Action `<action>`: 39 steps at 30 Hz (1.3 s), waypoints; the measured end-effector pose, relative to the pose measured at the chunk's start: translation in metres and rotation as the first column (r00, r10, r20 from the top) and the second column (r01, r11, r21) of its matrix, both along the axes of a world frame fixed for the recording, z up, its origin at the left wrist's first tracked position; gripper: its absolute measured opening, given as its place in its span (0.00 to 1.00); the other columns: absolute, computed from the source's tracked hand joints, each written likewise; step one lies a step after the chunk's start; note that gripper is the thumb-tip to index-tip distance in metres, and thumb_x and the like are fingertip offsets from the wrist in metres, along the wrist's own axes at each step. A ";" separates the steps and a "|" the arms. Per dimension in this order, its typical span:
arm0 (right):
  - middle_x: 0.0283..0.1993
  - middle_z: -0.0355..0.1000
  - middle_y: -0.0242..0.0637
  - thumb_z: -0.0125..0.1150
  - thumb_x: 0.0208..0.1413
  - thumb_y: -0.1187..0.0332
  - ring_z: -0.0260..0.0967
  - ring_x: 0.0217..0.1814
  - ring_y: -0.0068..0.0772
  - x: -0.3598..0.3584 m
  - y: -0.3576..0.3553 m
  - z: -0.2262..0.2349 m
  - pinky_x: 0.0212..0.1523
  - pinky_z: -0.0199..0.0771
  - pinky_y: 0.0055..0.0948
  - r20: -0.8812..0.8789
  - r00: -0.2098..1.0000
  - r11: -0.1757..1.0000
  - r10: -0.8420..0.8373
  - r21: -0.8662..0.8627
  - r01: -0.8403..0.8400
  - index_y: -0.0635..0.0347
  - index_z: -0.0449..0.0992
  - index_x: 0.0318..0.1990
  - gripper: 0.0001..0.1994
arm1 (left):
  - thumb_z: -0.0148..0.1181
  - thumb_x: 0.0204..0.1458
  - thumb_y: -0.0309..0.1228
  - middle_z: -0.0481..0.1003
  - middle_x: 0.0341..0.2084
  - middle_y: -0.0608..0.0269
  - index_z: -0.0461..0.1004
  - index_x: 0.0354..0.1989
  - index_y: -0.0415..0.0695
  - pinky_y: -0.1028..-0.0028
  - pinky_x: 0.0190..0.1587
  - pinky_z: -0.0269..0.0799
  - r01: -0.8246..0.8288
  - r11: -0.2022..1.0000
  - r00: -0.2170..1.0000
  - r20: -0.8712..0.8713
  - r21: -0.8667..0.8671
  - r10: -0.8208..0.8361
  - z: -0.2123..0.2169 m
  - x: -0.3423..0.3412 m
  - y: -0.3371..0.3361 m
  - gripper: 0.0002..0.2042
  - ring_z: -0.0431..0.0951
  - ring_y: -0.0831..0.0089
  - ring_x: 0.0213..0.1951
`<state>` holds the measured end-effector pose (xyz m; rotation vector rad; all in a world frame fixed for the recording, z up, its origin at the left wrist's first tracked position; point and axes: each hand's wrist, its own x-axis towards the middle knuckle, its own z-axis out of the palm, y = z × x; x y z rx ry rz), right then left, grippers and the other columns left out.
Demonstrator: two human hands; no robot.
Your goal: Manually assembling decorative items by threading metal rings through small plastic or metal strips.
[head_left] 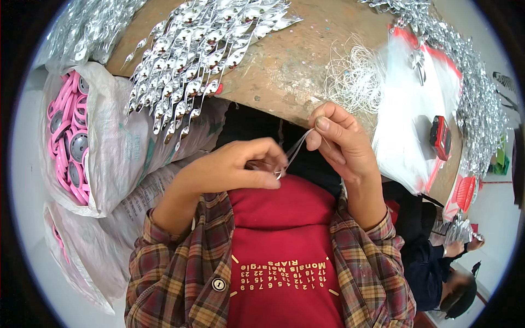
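My right hand [343,139] is raised near the table's front edge, its thumb and fingertips pinched on a thin white string [296,150]. Strands of that string slope down from the pinch to my left hand [240,164], which is lower and in front of my red top. The left fingers are curled round the string, with the thumb stretched out below them. Something small and shiny shows by the left thumb tip, too small to name. Beyond my right hand, a loose tangle of white string [355,79] lies on the table.
Twisted silver strips [191,54] hang over the brown table's [306,33] edge. Clear plastic bags [402,120] and a red-and-black device [440,138] lie to the right. At left stands a white sack [109,147] of pink parts [68,136]. Another person [437,273] sits at lower right.
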<state>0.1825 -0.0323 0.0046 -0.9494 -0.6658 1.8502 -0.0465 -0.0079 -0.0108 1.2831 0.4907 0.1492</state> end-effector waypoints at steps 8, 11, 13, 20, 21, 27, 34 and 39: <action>0.25 0.72 0.38 0.54 0.57 0.69 0.43 0.08 0.10 0.001 -0.001 -0.003 0.09 0.39 0.10 0.033 0.999 1.000 0.010 -0.029 -0.009 0.62 0.69 0.35 0.05 | 0.53 0.56 0.30 0.72 0.25 0.66 0.69 0.42 0.38 0.87 0.24 0.60 -0.495 0.848 0.862 0.017 -0.191 0.507 0.012 0.033 -0.003 0.10 0.69 0.85 0.24; 0.25 0.72 0.38 0.54 0.57 0.69 0.43 0.08 0.09 0.001 -0.001 -0.005 0.09 0.40 0.10 0.028 1.000 1.000 0.009 -0.008 -0.008 0.61 0.69 0.35 0.05 | 0.54 0.55 0.29 0.70 0.22 0.69 0.71 0.39 0.37 0.87 0.22 0.58 -0.556 0.825 0.830 -0.008 -0.098 0.558 0.013 0.036 -0.006 0.08 0.64 0.88 0.21; 0.25 0.72 0.39 0.54 0.57 0.69 0.42 0.08 0.09 0.000 -0.001 -0.004 0.09 0.40 0.10 0.028 1.000 1.000 -0.013 -0.003 0.013 0.61 0.69 0.35 0.05 | 0.54 0.55 0.29 0.70 0.22 0.69 0.72 0.39 0.38 0.87 0.22 0.58 -0.581 0.813 0.814 -0.012 -0.037 0.581 0.013 0.036 -0.007 0.08 0.64 0.89 0.21; 0.30 0.73 0.35 0.54 0.55 0.72 0.52 0.13 0.10 0.002 -0.003 0.012 0.14 0.51 0.10 0.401 0.912 0.994 -0.085 0.097 0.050 0.63 0.70 0.43 0.09 | 0.56 0.52 0.26 0.73 0.22 0.68 0.73 0.35 0.35 0.86 0.25 0.64 -0.641 0.765 0.764 -0.045 0.067 0.644 0.017 0.038 -0.008 0.06 0.69 0.88 0.24; 0.31 0.72 0.34 0.55 0.54 0.74 0.56 0.17 0.12 0.005 -0.005 0.013 0.18 0.56 0.12 0.613 0.755 0.959 -0.232 0.276 0.070 0.63 0.71 0.45 0.11 | 0.56 0.51 0.25 0.74 0.22 0.68 0.73 0.34 0.34 0.85 0.26 0.65 -0.645 0.755 0.755 -0.051 0.121 0.653 0.017 0.038 -0.008 0.06 0.69 0.88 0.24; 0.29 0.71 0.35 0.63 0.43 0.80 0.67 0.29 0.25 -0.001 -0.010 0.038 0.29 0.63 0.22 0.839 0.266 0.718 -0.475 0.544 -0.434 0.61 0.76 0.35 0.10 | 0.55 0.53 0.24 0.71 0.23 0.72 0.72 0.36 0.38 0.89 0.22 0.57 -0.625 0.760 0.771 -0.016 0.178 0.637 0.020 0.040 -0.010 0.04 0.65 0.91 0.22; 0.28 0.72 0.33 0.62 0.44 0.80 0.67 0.29 0.27 -0.007 -0.005 0.021 0.31 0.61 0.24 0.809 0.237 0.621 -0.538 0.571 -0.537 0.61 0.75 0.33 0.07 | 0.55 0.54 0.24 0.72 0.24 0.70 0.71 0.37 0.36 0.88 0.24 0.61 -0.618 0.773 0.778 -0.026 0.145 0.627 0.023 0.041 -0.014 0.05 0.66 0.90 0.23; 0.34 0.70 0.36 0.58 0.49 0.79 0.64 0.30 0.20 -0.015 -0.010 0.015 0.31 0.61 0.18 0.588 0.760 0.893 -0.275 0.449 -0.024 0.65 0.73 0.33 0.03 | 0.54 0.55 0.24 0.75 0.30 0.61 0.72 0.38 0.34 0.80 0.36 0.71 -0.634 0.769 0.772 0.118 0.073 0.625 0.015 0.041 -0.014 0.06 0.75 0.79 0.31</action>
